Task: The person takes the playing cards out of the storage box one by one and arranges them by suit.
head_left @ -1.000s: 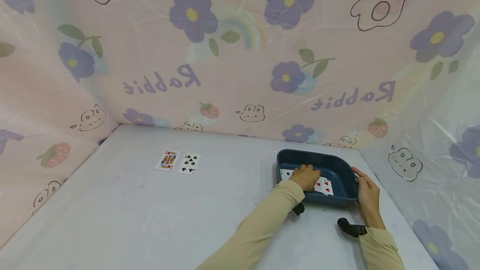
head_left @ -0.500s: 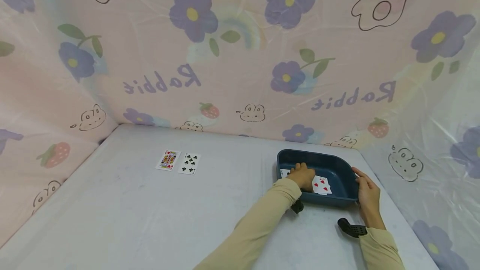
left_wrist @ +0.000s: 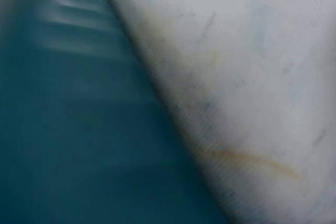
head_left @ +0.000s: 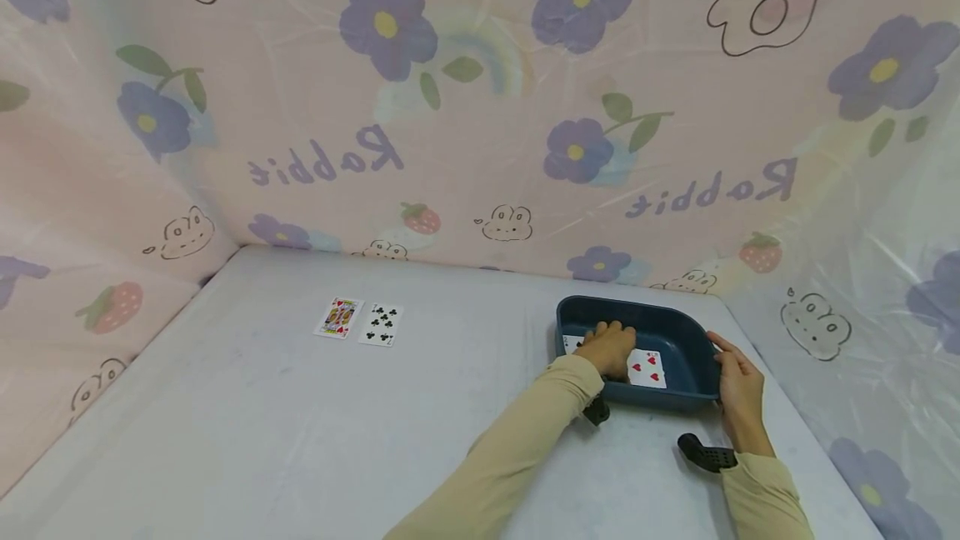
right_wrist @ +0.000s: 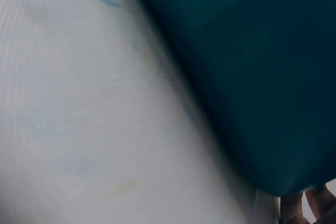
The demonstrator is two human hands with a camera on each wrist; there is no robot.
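Note:
My left hand (head_left: 609, 350) reaches into a dark blue plastic bin (head_left: 678, 397). Its fingers bend down over playing cards (head_left: 648, 370) with red hearts showing, holding them; the fingertips are hidden. Left of that hand, another card (head_left: 570, 343) with a black pip peeks out inside the bin. My right hand (head_left: 742, 394) grips the bin's right side at the rim. In the right wrist view, fingers (right_wrist: 292, 209) touch the bin near its corner. The left wrist view has just the blue bin wall (left_wrist: 94, 119) and the white surface.
A king card (head_left: 340, 317) and a seven of clubs (head_left: 381, 324) lie face up side by side on the white table (head_left: 315, 440), far left of the bin. A patterned curtain (head_left: 465, 123) rises behind the table and along both sides.
My left hand shifts slightly left, then back right, within the bin. The heart cards, fanned before, now lie more evenly stacked. My right hand stays on the bin.

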